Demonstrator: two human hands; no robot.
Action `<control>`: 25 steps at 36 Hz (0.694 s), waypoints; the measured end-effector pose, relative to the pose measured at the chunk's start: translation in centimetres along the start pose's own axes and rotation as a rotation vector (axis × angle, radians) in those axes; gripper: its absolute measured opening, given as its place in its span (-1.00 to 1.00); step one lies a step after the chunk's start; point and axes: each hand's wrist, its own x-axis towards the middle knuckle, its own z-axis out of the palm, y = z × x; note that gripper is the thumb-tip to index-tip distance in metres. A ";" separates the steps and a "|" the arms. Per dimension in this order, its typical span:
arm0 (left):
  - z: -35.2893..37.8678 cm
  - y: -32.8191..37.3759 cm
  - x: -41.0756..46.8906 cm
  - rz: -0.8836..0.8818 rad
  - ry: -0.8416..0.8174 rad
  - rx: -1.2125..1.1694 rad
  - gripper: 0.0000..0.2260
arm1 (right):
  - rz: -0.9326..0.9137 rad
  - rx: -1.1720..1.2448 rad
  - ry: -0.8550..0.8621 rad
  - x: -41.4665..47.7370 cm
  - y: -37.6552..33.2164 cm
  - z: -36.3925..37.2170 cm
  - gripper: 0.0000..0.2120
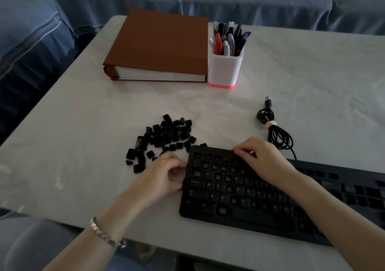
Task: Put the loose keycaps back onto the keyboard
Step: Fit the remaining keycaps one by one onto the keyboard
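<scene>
A black keyboard [239, 189] lies at the table's front right, with several bare sockets among its seated keys. A pile of loose black keycaps [166, 135] sits just beyond its left corner. My left hand [162, 175] is beside the keyboard's left edge, fingers curled, with fingertips and thumb against that edge; whether a keycap is inside the curl is hidden. My right hand [260, 158] rests over the keyboard's back edge, its bent fingertips bunched on the top row of keys.
The keyboard's coiled black cable [275, 129] with its USB plug lies behind my right hand. A brown album [160, 45] and a white pen holder [226, 62] stand at the back of the white table [83, 125]. A blue sofa surrounds the table.
</scene>
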 end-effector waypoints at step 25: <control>0.7 0.3 1.6 0.107 0.115 0.094 -0.60 | -0.103 -0.020 0.027 -1.1 0.7 0.4 -0.81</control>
